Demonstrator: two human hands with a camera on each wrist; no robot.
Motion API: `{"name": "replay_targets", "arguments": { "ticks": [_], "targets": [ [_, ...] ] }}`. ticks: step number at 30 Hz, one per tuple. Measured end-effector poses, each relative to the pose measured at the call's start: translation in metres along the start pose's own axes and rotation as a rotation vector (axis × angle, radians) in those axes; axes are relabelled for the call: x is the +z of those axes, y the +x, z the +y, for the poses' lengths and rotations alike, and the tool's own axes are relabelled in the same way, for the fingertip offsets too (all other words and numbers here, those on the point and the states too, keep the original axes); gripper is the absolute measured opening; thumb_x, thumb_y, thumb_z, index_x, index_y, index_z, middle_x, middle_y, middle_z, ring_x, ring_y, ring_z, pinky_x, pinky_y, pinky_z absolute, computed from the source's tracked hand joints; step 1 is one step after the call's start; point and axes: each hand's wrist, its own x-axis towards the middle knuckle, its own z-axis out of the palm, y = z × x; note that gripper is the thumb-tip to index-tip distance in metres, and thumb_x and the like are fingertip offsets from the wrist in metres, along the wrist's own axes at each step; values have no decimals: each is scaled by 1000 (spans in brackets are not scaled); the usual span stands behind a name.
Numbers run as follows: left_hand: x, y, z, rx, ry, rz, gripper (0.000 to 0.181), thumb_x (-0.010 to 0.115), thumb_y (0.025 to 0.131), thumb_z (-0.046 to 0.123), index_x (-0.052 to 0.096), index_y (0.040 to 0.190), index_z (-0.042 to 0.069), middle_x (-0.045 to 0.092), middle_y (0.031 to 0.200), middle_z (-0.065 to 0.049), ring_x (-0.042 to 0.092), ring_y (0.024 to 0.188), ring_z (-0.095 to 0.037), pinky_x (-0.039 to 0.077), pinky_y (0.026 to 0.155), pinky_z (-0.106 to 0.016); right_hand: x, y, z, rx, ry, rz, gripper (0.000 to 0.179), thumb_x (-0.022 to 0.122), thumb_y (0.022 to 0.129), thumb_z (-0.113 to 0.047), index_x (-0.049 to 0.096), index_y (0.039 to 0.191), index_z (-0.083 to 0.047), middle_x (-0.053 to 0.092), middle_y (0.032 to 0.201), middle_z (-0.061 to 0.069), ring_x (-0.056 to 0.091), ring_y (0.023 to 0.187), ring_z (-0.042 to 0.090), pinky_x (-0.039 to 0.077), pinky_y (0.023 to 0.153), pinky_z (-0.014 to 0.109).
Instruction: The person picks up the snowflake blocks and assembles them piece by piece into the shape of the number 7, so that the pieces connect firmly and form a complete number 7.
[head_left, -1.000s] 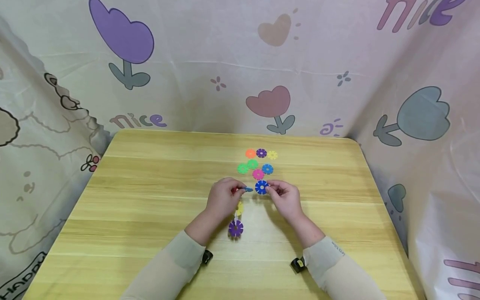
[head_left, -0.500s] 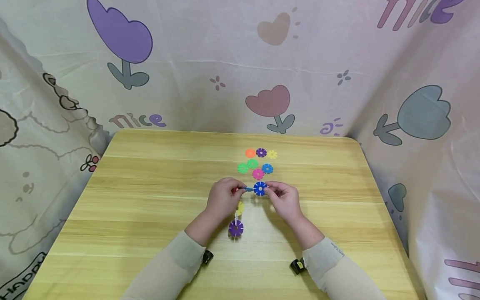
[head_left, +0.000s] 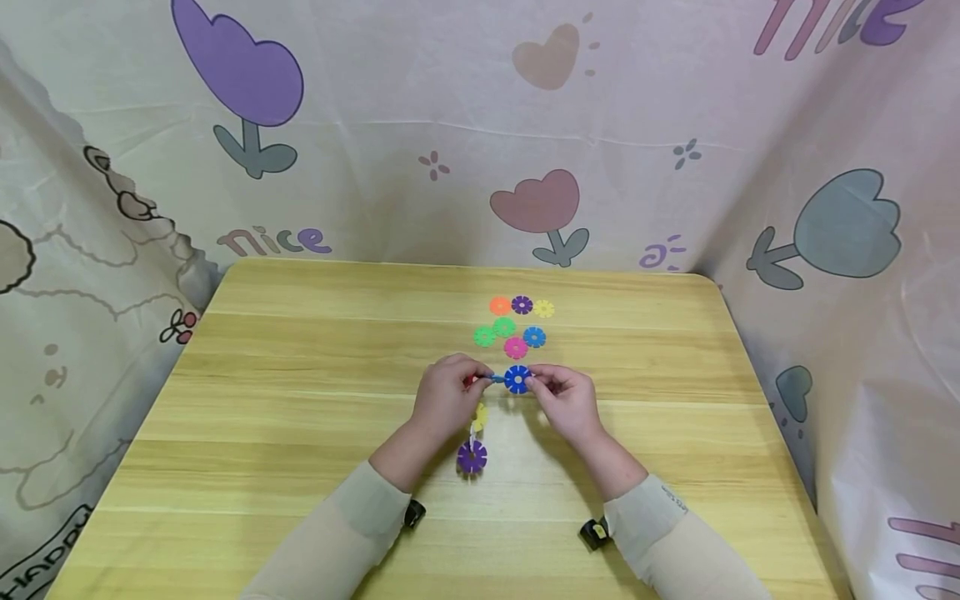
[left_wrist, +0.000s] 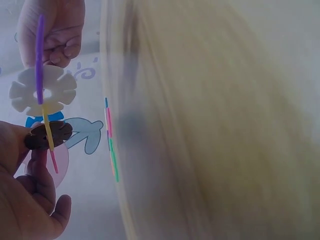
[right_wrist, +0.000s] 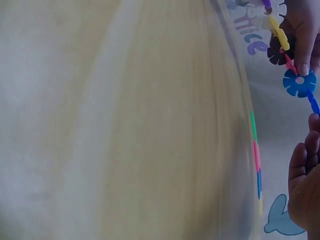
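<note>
My left hand [head_left: 450,396] pinches a chain of slotted plastic snowflake discs near its pink and light blue pieces. From that hand the chain hangs toward me: a dark disc [left_wrist: 62,132], a yellow disc [head_left: 481,417], a white disc [left_wrist: 22,92] and a purple disc [head_left: 462,458] at the end. Between thumb and fingers my right hand [head_left: 568,404] pinches a dark blue disc [head_left: 510,380]. Its edge meets the rim of the light blue disc [right_wrist: 290,87], the two standing crosswise. How deep the slots engage I cannot tell.
Several loose discs lie flat on the wooden table [head_left: 300,400] beyond my hands, among them orange [head_left: 495,306], purple [head_left: 516,305], green [head_left: 480,337], pink [head_left: 510,348] and blue [head_left: 528,337]. A printed cloth [head_left: 390,200] hangs behind the table.
My right hand has moved slightly left and down, bringing the dark blue disc from a small gap up against the light blue disc. My left hand and the hanging chain have stayed nearly still.
</note>
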Motion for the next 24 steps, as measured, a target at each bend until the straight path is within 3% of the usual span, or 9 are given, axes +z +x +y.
{"name": "replay_targets", "arguments": {
  "ticks": [14, 24],
  "targets": [
    [-2, 0, 5, 32, 3, 11, 3, 80, 96, 12, 83, 97, 11, 75, 97, 1, 63, 80, -16, 51, 79, -39, 2, -1, -4, 8, 15, -6, 14, 75, 88, 15, 76, 101, 13, 70, 81, 27, 60, 67, 7, 50, 59, 16],
    [-1, -1, 3, 61, 4, 39, 4, 81, 94, 9, 84, 96, 11, 75, 93, 0, 65, 80, -16, 53, 77, -37, 3, 0, -7, 48, 68, -16, 14, 73, 89, 17, 74, 103, 16, 72, 88, 33, 70, 73, 8, 59, 68, 20]
  ]
}}
